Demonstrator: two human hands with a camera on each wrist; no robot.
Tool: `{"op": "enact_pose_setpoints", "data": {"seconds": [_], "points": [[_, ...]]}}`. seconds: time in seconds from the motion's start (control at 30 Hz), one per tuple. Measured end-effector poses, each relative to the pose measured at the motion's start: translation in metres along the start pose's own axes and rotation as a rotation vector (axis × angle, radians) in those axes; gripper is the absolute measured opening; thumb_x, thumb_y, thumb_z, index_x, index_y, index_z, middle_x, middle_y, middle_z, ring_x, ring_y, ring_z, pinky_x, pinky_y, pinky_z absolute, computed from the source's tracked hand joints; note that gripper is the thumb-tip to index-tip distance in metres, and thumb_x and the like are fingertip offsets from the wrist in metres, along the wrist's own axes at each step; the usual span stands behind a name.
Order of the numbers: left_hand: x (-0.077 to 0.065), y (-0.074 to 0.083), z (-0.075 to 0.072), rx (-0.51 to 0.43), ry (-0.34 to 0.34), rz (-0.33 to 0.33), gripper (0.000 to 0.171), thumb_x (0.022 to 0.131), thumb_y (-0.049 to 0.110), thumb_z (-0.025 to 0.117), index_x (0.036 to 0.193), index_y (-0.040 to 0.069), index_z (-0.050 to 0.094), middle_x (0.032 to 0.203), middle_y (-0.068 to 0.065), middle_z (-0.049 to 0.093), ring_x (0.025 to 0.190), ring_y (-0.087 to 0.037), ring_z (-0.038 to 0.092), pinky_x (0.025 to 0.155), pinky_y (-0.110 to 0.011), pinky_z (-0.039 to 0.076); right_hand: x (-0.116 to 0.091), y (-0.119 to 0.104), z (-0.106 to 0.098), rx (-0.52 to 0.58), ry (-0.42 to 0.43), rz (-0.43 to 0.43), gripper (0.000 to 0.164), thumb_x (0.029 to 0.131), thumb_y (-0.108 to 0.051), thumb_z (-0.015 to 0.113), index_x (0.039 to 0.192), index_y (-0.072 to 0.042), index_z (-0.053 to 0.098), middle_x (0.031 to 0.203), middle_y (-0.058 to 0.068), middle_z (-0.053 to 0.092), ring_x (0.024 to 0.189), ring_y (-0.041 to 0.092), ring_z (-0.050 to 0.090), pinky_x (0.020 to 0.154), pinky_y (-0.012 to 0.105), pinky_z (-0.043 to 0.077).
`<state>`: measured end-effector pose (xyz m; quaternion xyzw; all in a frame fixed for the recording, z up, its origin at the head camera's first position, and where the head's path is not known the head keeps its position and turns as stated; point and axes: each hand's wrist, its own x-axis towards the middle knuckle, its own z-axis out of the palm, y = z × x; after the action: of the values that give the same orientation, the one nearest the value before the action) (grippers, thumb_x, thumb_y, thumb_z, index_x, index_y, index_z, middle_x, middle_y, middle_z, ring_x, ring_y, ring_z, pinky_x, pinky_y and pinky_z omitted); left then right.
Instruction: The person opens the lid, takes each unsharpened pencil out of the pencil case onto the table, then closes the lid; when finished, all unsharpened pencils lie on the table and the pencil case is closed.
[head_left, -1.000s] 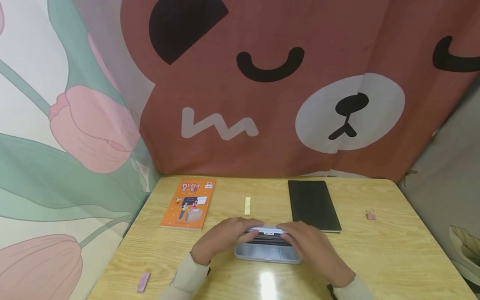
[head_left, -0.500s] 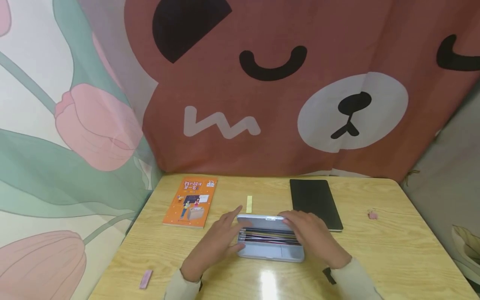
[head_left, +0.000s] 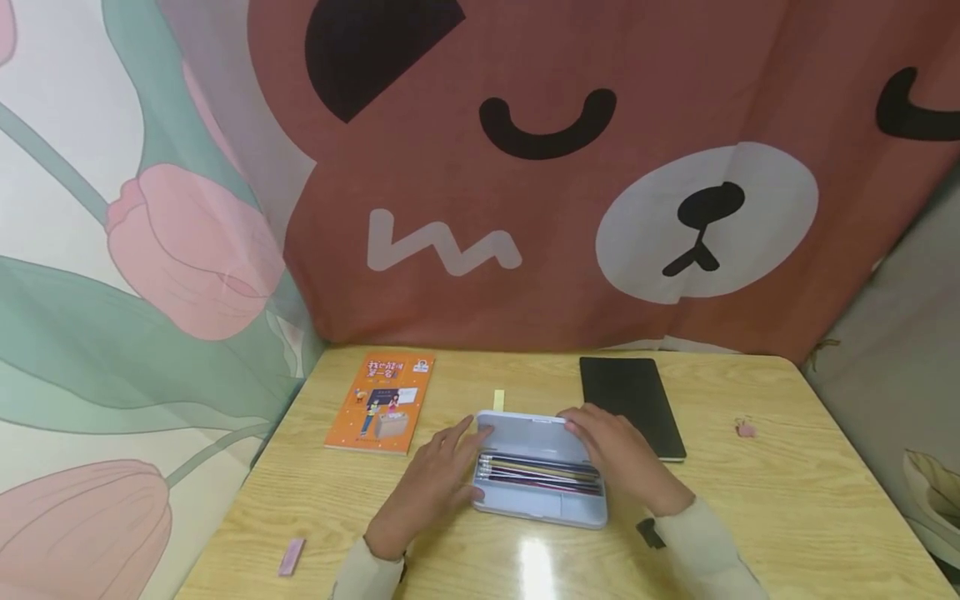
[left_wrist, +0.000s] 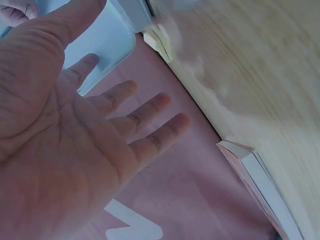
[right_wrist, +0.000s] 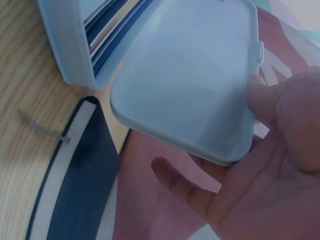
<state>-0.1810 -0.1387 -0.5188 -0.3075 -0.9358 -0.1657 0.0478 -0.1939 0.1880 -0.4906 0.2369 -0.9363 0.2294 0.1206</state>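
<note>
A light blue pencil case (head_left: pixel 521 502) lies on the table with its lid (head_left: pixel 525 432) raised and tilted back. Several pencils (head_left: pixel 536 476) show in its tray. My right hand (head_left: pixel 628 460) pinches the lid's right part by the upper edge; in the right wrist view the thumb is on the rim and a finger goes behind the lid (right_wrist: pixel 187 75). My left hand (head_left: pixel 431 482) is at the case's left side, fingers spread. One of its fingertips touches the inside of the lid, and its thumb is at the tray's left end.
An orange book (head_left: pixel 381 406) lies back left and a black notebook (head_left: pixel 633 400) back right. A yellow strip (head_left: pixel 498 399) shows behind the lid. A pink eraser-like block (head_left: pixel 292 557) lies front left, a small pink item (head_left: pixel 745 427) at right. Printed curtains hang around the table.
The lid has swung up and back from nearly closed, uncovering the pencils. The right hand has moved back with it, and the left hand has shifted to the case's left end.
</note>
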Motion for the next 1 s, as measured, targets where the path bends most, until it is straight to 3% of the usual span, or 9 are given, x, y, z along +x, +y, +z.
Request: {"op": "enact_pose_setpoints", "data": {"seconds": [0.17,0.33,0.47,0.6,0.7,0.83,1.0], "points": [[0.000,0.000,-0.001,-0.032,-0.022,-0.032,0.105,0.089,0.038,0.089,0.176,0.021,0.031,0.177,-0.023,0.036,0.149,-0.053,0.051,0.115,-0.070,0.050,0.005,0.003,0.002,0.045,-0.002,0.021,0.024,0.115,-0.017,0.060,0.132,-0.012,0.076,0.121,0.004,0.078,0.113,0.026,0.074,0.098,0.057,0.061],[-0.001,0.001,-0.003,-0.043,-0.029,-0.039,0.105,0.090,0.038,0.089,0.176,0.017,0.032,0.176,-0.027,0.035,0.149,-0.057,0.049,0.116,-0.072,0.048,0.007,0.009,0.006,0.075,0.001,0.053,0.031,0.115,-0.020,0.060,0.144,-0.010,0.069,0.137,0.010,0.074,0.130,0.038,0.068,0.106,0.068,0.053],[-0.002,0.001,-0.004,-0.062,-0.054,-0.051,0.104,0.091,0.038,0.087,0.175,0.015,0.032,0.177,-0.028,0.033,0.150,-0.059,0.048,0.117,-0.073,0.046,0.006,0.011,0.005,0.036,0.098,0.041,0.038,0.110,-0.024,0.072,0.145,-0.010,0.065,0.138,0.012,0.067,0.126,0.034,0.064,0.106,0.064,0.051],[-0.003,0.002,-0.003,-0.065,-0.076,-0.056,0.104,0.092,0.041,0.086,0.176,0.015,0.031,0.178,-0.026,0.031,0.150,-0.057,0.047,0.118,-0.072,0.047,0.002,0.005,0.000,-0.067,0.201,-0.048,0.026,0.098,-0.022,0.086,0.119,-0.013,0.074,0.114,0.003,0.069,0.106,0.024,0.063,0.092,0.050,0.055],[-0.004,0.003,-0.004,-0.061,-0.078,-0.055,0.104,0.092,0.042,0.086,0.176,0.014,0.031,0.178,-0.026,0.031,0.150,-0.056,0.048,0.117,-0.071,0.048,-0.003,-0.002,-0.001,-0.108,0.105,-0.177,0.016,0.093,-0.016,0.090,0.104,-0.018,0.078,0.097,-0.006,0.071,0.092,0.014,0.064,0.082,0.040,0.057],[-0.005,0.005,-0.006,-0.070,-0.078,-0.061,0.103,0.092,0.041,0.087,0.175,0.014,0.031,0.178,-0.026,0.031,0.149,-0.057,0.049,0.117,-0.071,0.047,-0.012,-0.004,0.009,-0.087,-0.076,-0.315,0.018,0.089,-0.010,0.091,0.102,-0.019,0.083,0.092,-0.009,0.072,0.087,0.009,0.066,0.078,0.032,0.060],[-0.005,0.005,-0.009,-0.096,-0.085,-0.068,0.102,0.093,0.039,0.086,0.175,0.013,0.031,0.178,-0.028,0.030,0.150,-0.057,0.047,0.118,-0.072,0.046,-0.015,-0.002,0.027,-0.137,-0.059,-0.379,0.019,0.084,-0.009,0.094,0.093,-0.021,0.082,0.082,-0.009,0.065,0.078,0.010,0.057,0.074,0.032,0.055]]}}
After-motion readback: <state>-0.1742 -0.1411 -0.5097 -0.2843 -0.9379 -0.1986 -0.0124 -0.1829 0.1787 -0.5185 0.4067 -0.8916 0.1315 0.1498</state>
